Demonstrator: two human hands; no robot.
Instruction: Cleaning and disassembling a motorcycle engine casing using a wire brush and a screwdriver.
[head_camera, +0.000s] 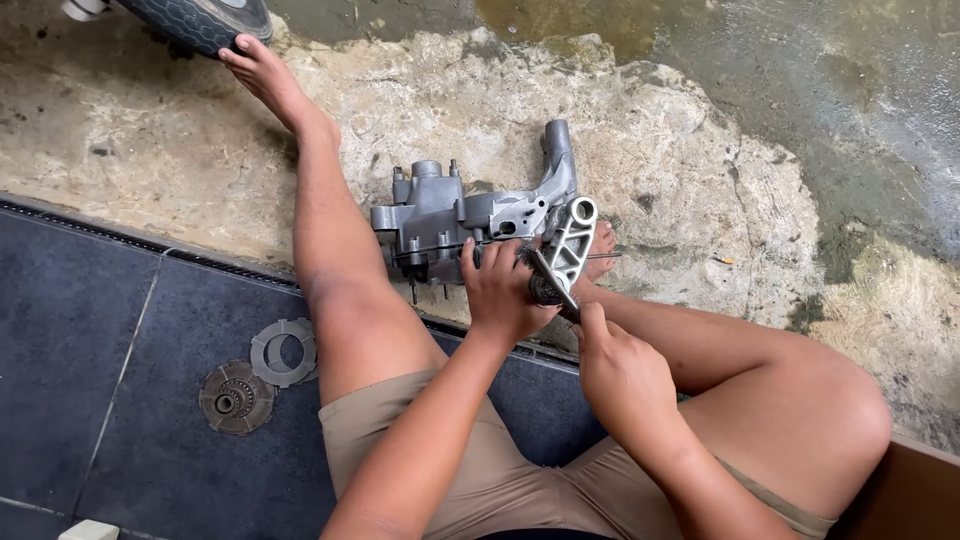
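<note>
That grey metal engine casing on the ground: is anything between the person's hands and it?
Nothing visible. The left hand already rests on the grey engine casing, and the right hand holds a tool against it. The round discs lie apart on the dark tiles.

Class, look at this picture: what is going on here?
A person sits on the ground with a grey metal engine casing between their legs. The left hand steadies the casing, while the right hand holds a thin tool against it. Two round clutch plates lie on the dark tiled floor beside the left leg.
</note>
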